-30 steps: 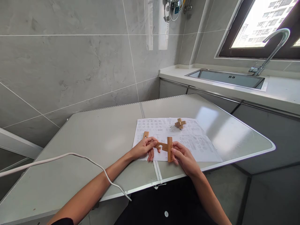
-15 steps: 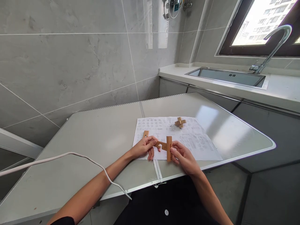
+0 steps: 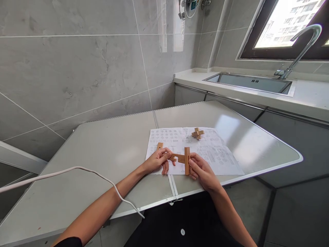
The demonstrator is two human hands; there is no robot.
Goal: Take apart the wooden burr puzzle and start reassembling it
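Note:
My left hand (image 3: 159,160) pinches the left end of a notched wooden puzzle piece (image 3: 180,158), held roughly level. Its right end meets an upright wooden puzzle piece (image 3: 187,161) that has a slot in it. My right hand (image 3: 202,168) grips this upright piece from its right side, thumb in front. Whether the level piece passes into the slot is hidden. Another slotted wooden piece (image 3: 160,145) lies on the printed sheet (image 3: 200,164), just behind my left hand. Farther back on the sheet rests an assembled wooden cross-shaped puzzle (image 3: 197,133).
The pale folding table (image 3: 108,147) has a seam down its middle and a metal front edge. A white cable (image 3: 84,168) runs over my left forearm. Behind on the right are a counter with a sink (image 3: 246,83) and a tap (image 3: 305,48).
The upright piece has shifted slightly right and turned, showing its front differently, while my right hand moved with it. My left hand stays almost still on the level piece.

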